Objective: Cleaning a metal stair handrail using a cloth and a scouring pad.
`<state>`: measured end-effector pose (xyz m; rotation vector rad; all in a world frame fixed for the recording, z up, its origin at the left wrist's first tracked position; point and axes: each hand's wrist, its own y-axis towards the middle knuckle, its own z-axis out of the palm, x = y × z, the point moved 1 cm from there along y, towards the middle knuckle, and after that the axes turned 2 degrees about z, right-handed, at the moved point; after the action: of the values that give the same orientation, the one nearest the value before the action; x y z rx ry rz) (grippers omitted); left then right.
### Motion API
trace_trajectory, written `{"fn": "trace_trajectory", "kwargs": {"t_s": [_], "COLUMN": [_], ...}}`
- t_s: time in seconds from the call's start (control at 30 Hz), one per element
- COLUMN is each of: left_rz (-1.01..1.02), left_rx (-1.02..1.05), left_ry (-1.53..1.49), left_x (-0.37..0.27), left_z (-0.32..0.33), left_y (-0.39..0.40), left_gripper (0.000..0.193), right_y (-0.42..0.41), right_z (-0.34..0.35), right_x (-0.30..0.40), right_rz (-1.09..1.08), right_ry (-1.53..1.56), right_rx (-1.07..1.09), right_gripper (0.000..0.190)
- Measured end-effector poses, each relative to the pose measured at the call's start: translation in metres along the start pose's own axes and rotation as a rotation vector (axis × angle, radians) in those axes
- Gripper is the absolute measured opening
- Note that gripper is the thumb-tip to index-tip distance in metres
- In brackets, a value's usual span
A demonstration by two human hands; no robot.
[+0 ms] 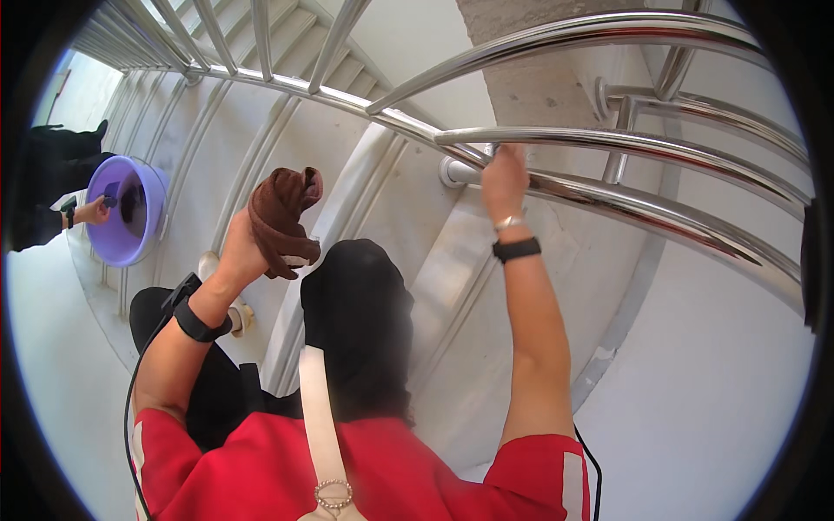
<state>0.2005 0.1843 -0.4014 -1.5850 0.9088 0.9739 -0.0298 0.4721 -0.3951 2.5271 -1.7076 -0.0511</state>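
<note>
My left hand grips a bunched brown cloth, held up above the pale stairs. A small whitish tag shows at the cloth's lower end. My right hand is closed over the lower bar of a stainless steel stair railing, near the joint with a thinner curved bar. It is slightly blurred, and its fingertips are partly hidden. A small shiny bit beside the fingers is too unclear to name. Just left of this hand, a round post flange meets the stair.
At the far left, another person's hand is at a purple bucket with a wire handle, holding a small dark item. Pale stone steps run beneath me. Upright balusters border the top, with a lower flight beyond them.
</note>
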Motion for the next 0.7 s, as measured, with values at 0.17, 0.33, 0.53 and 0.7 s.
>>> {"fn": "trace_trajectory", "kwargs": {"t_s": [0.17, 0.33, 0.53, 0.7], "left_rz": [-0.013, -0.007, 0.024, -0.003], "left_rx": [0.025, 0.035, -0.045, -0.023], "left_ry": [-0.046, 0.024, -0.014, 0.018], "left_x": [-0.017, -0.008, 0.004, 0.004], "left_z": [0.012, 0.0, -0.007, -0.011], "left_y": [-0.005, -0.005, -0.006, -0.01], "left_gripper": [0.044, 0.044, 0.042, 0.042], "right_y": [0.004, -0.067, -0.032, 0.003], "right_z": [0.031, 0.062, 0.048, 0.009], "right_x": [-0.009, 0.026, 0.09, 0.097], "right_rz": [0.196, -0.071, -0.208, -0.378], "right_ry": [-0.052, 0.211, 0.274, 0.002], "right_rx": [0.12, 0.133, -0.048, -0.059], "right_gripper": [0.019, 0.026, 0.026, 0.033]}}
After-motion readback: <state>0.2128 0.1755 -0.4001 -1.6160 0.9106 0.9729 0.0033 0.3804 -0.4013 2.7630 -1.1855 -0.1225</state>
